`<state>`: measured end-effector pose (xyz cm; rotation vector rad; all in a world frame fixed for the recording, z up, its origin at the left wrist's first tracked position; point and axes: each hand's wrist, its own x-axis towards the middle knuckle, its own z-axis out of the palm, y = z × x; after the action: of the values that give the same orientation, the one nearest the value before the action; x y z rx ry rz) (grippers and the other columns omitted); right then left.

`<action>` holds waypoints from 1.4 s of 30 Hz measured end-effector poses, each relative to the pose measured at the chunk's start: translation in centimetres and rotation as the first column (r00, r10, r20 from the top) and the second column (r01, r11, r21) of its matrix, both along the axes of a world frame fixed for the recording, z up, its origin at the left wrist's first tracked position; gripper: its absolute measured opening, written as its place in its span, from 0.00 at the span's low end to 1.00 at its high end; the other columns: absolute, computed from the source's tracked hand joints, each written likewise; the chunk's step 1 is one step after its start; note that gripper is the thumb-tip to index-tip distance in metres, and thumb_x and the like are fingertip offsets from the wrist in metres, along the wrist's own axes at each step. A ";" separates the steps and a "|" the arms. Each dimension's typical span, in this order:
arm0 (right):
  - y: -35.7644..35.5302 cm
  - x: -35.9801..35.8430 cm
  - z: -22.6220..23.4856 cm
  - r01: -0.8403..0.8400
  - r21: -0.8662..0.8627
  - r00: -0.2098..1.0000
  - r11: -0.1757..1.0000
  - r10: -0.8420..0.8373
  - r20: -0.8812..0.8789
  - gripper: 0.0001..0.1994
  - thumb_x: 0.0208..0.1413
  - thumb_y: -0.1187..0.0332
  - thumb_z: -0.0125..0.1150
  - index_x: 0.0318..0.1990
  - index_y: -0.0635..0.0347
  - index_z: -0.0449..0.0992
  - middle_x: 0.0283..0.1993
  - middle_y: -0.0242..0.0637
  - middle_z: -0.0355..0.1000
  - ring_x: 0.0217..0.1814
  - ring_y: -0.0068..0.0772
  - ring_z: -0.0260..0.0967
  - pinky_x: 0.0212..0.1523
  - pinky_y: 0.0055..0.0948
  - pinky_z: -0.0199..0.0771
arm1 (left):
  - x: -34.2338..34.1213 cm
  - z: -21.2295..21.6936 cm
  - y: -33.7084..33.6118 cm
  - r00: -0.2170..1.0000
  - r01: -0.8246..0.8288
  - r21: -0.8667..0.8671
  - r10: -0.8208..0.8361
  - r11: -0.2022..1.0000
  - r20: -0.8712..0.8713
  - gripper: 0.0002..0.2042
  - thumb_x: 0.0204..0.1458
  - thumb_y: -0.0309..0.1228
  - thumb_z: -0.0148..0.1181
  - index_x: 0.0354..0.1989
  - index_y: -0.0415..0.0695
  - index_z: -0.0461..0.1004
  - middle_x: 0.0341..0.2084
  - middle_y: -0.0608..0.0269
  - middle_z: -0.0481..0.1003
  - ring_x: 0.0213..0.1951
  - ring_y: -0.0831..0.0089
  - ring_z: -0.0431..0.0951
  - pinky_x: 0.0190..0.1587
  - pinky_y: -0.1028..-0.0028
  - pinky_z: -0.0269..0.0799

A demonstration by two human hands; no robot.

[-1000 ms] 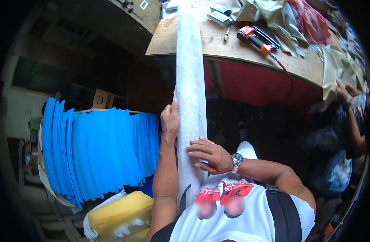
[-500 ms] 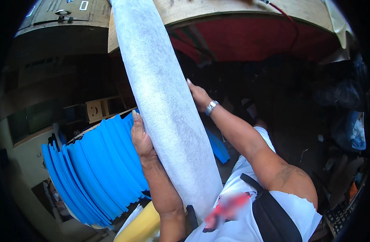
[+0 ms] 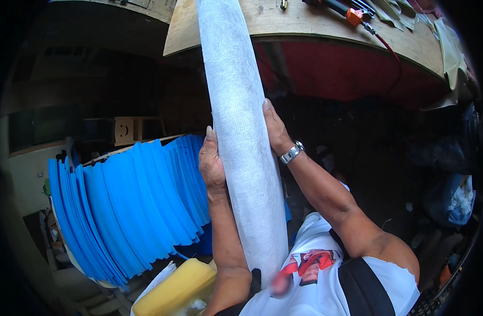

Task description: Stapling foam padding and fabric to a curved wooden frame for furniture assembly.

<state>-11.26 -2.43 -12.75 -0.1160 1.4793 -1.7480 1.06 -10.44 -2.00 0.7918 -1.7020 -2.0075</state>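
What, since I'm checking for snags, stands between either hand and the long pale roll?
Nothing visible: the left hand is against the left side of the roll, the right hand against its right side. The blue sheets stand left of the left hand, not in between.

We had the fabric roll [image 3: 244,142] between our left hand [image 3: 212,164] and right hand [image 3: 276,129], its far part extending over the table [image 3: 304,26]. Left of it stood the sheets [image 3: 141,200], with the block [image 3: 174,288] nearer us. On the table, right of the roll, lay the handheld tool [image 3: 353,17], and a bag [image 3: 453,210] sat to our right.
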 end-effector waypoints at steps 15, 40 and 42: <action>-5.7 -12.8 1.2 0.009 -0.061 0.773 0.998 -0.045 -0.633 0.34 0.72 0.50 0.32 0.71 0.74 0.49 0.76 0.60 0.45 0.81 0.44 0.36 0.78 0.35 0.37 | -1.0 0.9 1.5 0.999 -0.023 -0.335 0.029 0.942 0.014 0.23 0.70 0.45 0.40 0.46 0.38 0.78 0.30 0.58 0.80 0.34 0.77 0.81 0.37 0.81 0.75; 6.3 3.6 13.0 -0.463 0.350 0.032 0.814 0.410 -0.912 0.29 0.63 0.52 0.43 0.69 0.54 0.64 0.77 0.36 0.51 0.82 0.35 0.37 0.76 0.61 0.17 | -0.1 3.0 -1.4 0.987 -0.118 0.232 0.089 0.966 0.133 0.25 0.66 0.48 0.47 0.50 0.35 0.74 0.41 0.52 0.79 0.41 0.69 0.80 0.44 0.71 0.79; 6.6 3.8 12.9 -0.448 0.336 0.043 0.828 0.396 -0.917 0.28 0.63 0.53 0.42 0.69 0.53 0.65 0.76 0.36 0.53 0.81 0.35 0.39 0.76 0.61 0.19 | -0.7 3.2 -1.3 0.987 -0.087 0.257 0.048 0.962 0.152 0.26 0.66 0.50 0.48 0.51 0.34 0.74 0.41 0.52 0.79 0.42 0.67 0.80 0.45 0.71 0.79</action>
<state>-7.47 4.17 0.17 -1.8854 1.9008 -1.0588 0.40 -11.78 1.19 1.0938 -1.4753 -2.2040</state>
